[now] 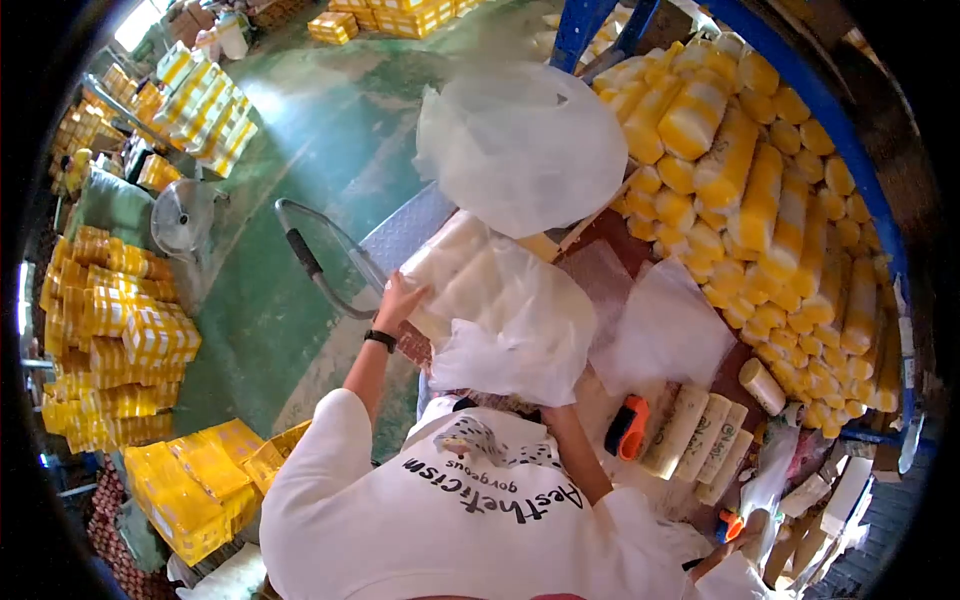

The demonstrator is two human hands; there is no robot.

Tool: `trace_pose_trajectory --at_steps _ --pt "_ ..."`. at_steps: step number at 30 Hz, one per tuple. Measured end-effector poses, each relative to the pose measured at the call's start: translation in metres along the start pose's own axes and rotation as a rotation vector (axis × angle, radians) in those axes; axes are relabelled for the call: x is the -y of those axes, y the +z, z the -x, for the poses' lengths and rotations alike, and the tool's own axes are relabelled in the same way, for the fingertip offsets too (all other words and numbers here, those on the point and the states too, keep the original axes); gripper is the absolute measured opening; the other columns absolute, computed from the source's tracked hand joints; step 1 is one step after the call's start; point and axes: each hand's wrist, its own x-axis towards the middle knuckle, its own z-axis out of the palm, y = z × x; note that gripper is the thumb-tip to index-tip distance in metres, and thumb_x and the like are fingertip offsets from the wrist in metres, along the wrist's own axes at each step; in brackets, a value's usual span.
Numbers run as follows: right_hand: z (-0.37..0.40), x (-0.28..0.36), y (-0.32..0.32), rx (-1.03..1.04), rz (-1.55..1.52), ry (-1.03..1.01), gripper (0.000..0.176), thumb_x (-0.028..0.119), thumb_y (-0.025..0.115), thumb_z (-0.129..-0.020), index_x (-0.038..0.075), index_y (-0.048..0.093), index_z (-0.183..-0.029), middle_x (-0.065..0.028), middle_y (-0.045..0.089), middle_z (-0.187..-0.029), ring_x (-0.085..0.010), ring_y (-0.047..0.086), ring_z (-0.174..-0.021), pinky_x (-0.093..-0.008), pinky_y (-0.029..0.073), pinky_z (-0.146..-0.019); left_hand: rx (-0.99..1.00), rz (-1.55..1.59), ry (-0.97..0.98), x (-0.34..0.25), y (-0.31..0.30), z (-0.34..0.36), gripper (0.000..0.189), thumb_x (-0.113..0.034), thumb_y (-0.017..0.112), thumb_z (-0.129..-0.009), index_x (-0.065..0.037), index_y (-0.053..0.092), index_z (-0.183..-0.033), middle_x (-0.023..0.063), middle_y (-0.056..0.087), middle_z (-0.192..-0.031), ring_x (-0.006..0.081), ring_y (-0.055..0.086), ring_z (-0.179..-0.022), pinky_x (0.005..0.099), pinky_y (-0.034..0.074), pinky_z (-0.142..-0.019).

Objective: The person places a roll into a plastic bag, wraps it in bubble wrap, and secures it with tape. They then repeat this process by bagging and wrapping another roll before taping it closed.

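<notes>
A pale, bulky bundle (510,300) in clear plastic wrap lies in front of my chest. My left hand (402,302), with a black band on the wrist, grips the wrap at the bundle's left edge. On the near side, my right forearm (578,445) reaches up under loose white plastic (500,362); the plastic hides that hand's fingers. Just beyond the bundle is a large, translucent sheet of plastic (520,150), rounded in outline. More thin plastic sheeting (672,325) is spread on the table to the right.
An orange-and-black tape dispenser (628,428) sits near several marked pale rolls (700,438). Yellow-and-white wrapped rolls (750,200) are piled at right within a blue frame (860,150). A metal handle (310,255) rises at left. Another person's hand (735,550) shows at lower right.
</notes>
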Motion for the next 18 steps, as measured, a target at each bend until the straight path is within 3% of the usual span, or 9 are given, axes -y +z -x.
trace_pose_trajectory --at_steps 2,3,6,8,12,14,16,17,18 --pt "0.023 0.003 -0.011 -0.023 -0.044 -0.056 0.058 0.043 0.054 -0.087 0.012 0.04 -0.134 -0.0067 0.049 -0.131 -0.0265 0.052 -0.115 -0.0449 0.045 -0.095 -0.037 0.044 0.094 -0.005 0.004 0.018 0.07 -0.036 0.068 -0.081 -0.002 0.037 -0.134 0.0245 0.051 -0.125 0.0343 0.052 -0.111 0.0392 0.044 -0.09" --pt "0.034 0.005 -0.017 -0.029 -0.063 -0.089 0.058 0.043 0.054 -0.087 0.012 0.039 -0.134 -0.0067 0.049 -0.131 -0.0265 0.052 -0.115 -0.0448 0.045 -0.095 -0.16 -0.293 0.295 0.008 0.012 0.026 0.06 -0.031 0.065 -0.084 -0.003 0.042 -0.131 0.0228 0.049 -0.126 0.0332 0.053 -0.108 0.0371 0.046 -0.086" --pt "0.076 0.014 -0.017 -0.041 -0.113 -0.181 0.058 0.042 0.054 -0.087 0.012 0.039 -0.134 -0.0069 0.048 -0.131 -0.0264 0.052 -0.115 -0.0445 0.045 -0.095 -0.412 0.011 0.449 -0.06 -0.001 0.116 0.052 -0.026 0.067 -0.079 -0.001 0.048 -0.121 0.0217 0.047 -0.126 0.038 0.045 -0.116 0.0454 0.038 -0.094" --pt "0.107 0.022 -0.003 -0.041 -0.105 -0.219 0.058 0.041 0.055 -0.087 0.012 0.039 -0.134 -0.007 0.048 -0.131 -0.0264 0.052 -0.115 -0.0443 0.044 -0.095 -0.343 0.16 0.641 -0.087 -0.007 0.181 0.035 -0.016 0.064 -0.078 -0.001 0.054 -0.108 0.0182 0.055 -0.114 0.0359 0.052 -0.109 0.0465 0.042 -0.089" --pt "0.144 0.019 -0.008 -0.056 -0.018 -0.167 0.057 0.045 0.058 -0.082 0.012 0.046 -0.127 -0.0093 0.054 -0.123 -0.0267 0.055 -0.109 -0.0447 0.047 -0.09 0.497 0.21 1.575 -0.144 -0.018 0.254 0.013 -0.014 0.055 -0.083 -0.005 0.057 -0.092 0.0103 0.061 -0.095 0.0299 0.062 -0.082 0.0386 0.049 -0.078" --pt "0.167 0.029 0.009 -0.077 -0.005 -0.111 0.057 0.047 0.056 -0.082 0.011 0.048 -0.125 -0.0086 0.055 -0.121 -0.0259 0.056 -0.107 -0.0439 0.048 -0.089 1.034 -0.234 1.451 -0.147 0.013 0.264 0.025 -0.015 0.053 -0.085 -0.002 0.057 -0.107 0.0146 0.061 -0.103 0.0281 0.062 -0.092 0.0375 0.052 -0.082" --pt "0.169 0.031 0.008 -0.068 -0.012 -0.076 0.057 0.05 0.054 -0.082 0.011 0.049 -0.124 -0.0079 0.057 -0.12 -0.0253 0.057 -0.106 -0.0434 0.049 -0.088 0.586 -0.117 1.657 -0.117 0.061 0.247 0.032 -0.026 0.055 -0.084 -0.006 0.057 -0.108 0.0088 0.057 -0.107 0.0232 0.053 -0.106 0.0328 0.043 -0.092" --pt "0.155 0.03 -0.004 -0.046 -0.028 -0.075 0.058 0.051 0.054 -0.082 0.011 0.049 -0.124 -0.0074 0.058 -0.119 -0.0251 0.057 -0.106 -0.0433 0.049 -0.088 0.46 -0.312 1.835 -0.106 0.065 0.234 0.032 -0.028 0.055 -0.082 -0.009 0.058 -0.108 0.0058 0.056 -0.114 0.0242 0.049 -0.113 0.0423 0.04 -0.097" --pt "0.149 0.03 -0.011 -0.025 -0.048 -0.076 0.058 0.052 0.053 -0.083 0.011 0.05 -0.124 -0.0069 0.059 -0.118 -0.025 0.057 -0.106 -0.0431 0.049 -0.087 0.383 -0.414 1.737 -0.124 0.05 0.236 0.034 -0.029 0.053 -0.082 -0.011 0.057 -0.11 0.0036 0.054 -0.119 0.0251 0.044 -0.119 0.0479 0.036 -0.099"
